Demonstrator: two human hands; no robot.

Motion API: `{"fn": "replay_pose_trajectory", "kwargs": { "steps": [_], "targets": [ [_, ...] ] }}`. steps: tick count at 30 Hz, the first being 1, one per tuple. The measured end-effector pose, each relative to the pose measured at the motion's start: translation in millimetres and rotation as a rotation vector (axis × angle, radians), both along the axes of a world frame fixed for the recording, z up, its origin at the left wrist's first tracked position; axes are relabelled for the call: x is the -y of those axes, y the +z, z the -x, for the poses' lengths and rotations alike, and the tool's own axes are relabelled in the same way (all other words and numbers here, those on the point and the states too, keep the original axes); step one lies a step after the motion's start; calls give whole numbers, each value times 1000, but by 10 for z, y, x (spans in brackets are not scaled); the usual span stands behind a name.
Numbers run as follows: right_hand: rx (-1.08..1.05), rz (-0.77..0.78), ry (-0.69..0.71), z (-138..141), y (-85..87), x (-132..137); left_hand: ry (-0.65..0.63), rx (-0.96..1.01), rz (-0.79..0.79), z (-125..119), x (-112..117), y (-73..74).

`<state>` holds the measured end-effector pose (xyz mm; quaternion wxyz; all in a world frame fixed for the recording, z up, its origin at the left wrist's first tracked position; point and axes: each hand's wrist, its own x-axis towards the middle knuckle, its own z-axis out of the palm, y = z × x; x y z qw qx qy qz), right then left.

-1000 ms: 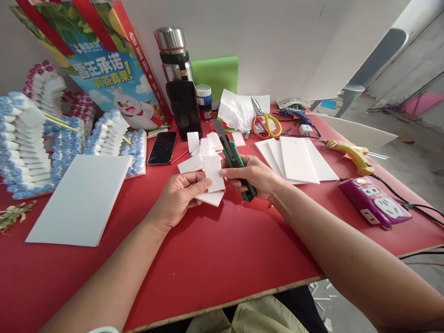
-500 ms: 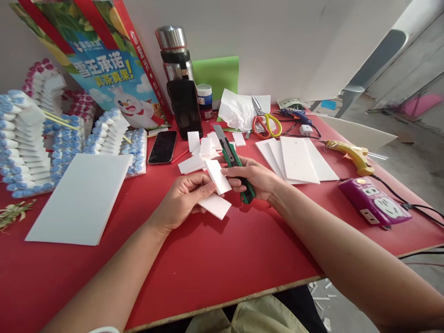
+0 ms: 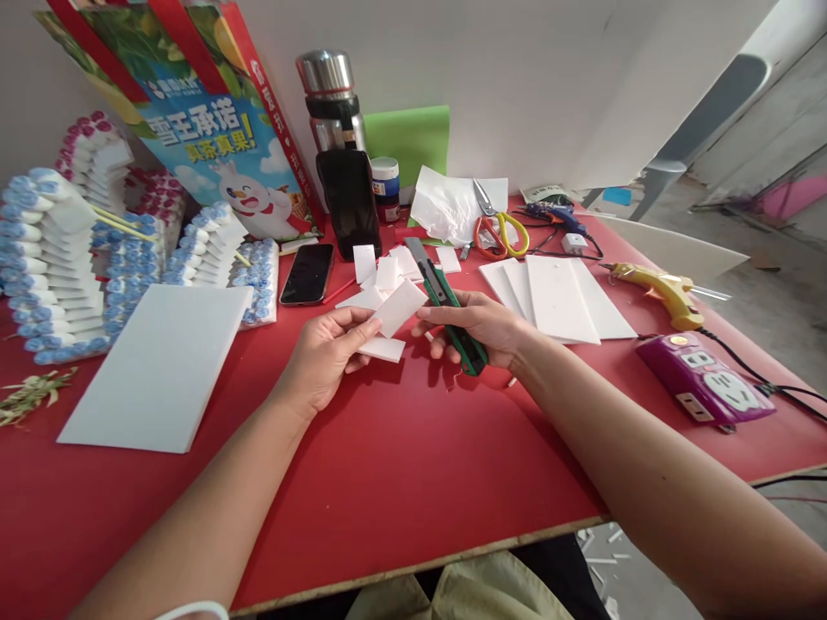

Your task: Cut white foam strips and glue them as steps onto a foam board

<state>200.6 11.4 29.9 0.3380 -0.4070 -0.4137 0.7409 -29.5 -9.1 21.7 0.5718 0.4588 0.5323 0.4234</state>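
Note:
My left hand (image 3: 336, 349) pinches two small white foam board pieces (image 3: 401, 307), one tilted up above the other, between thumb and fingers. Close by on the right, my right hand (image 3: 475, 327) is wrapped round a green and black utility knife (image 3: 445, 297), its blade pointing up and away from me. The right fingertips are near the edge of the upper piece; whether they touch it I cannot tell. Just beyond both hands lies a loose pile of small white pieces (image 3: 388, 273) on the red table (image 3: 413, 482).
At left lie a large white board (image 3: 155, 370) and blue-and-white built shapes (image 3: 52, 267). Behind stand a phone (image 3: 308, 274), a steel flask (image 3: 326, 95) and scissors (image 3: 494, 228). To the right are white sheets (image 3: 562, 297), a yellow glue gun (image 3: 662, 288) and a purple power socket (image 3: 704, 379).
My right hand has moved slightly right, away from the foam pieces. The upper piece has turned in my left hand, and the lower one has shifted left and up.

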Motion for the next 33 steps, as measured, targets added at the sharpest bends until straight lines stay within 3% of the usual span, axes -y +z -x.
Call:
{"fn": "replay_pose_trajectory", "kwargs": {
  "steps": [6, 8, 13, 20, 23, 27, 30, 33],
  "targets": [
    [190, -209, -42, -50, 16, 11, -151, -193, -82, 107, -24, -8],
    [214, -236, 20, -45, 20, 25, -162, -256, -162, 86, -3, -21],
    [240, -280, 112, -3, 29, 62, -88, -254, -232, 22, 19, -42],
    [363, -303, 72, 93, 58, 135, 3, -228, -274, 11, 28, -9],
    [362, -266, -14, 95, 55, 131, 42, -220, -300, 12, 20, -20],
    [139, -141, -156, 45, 26, 67, 166, -31, -314, 48, -52, -53],
    [71, -51, -209, 29, 19, 30, 193, 200, -202, 85, -109, -66],
    [64, -20, -209, 66, 25, 39, 176, 306, -65, 83, -112, -54]
  ]
}}
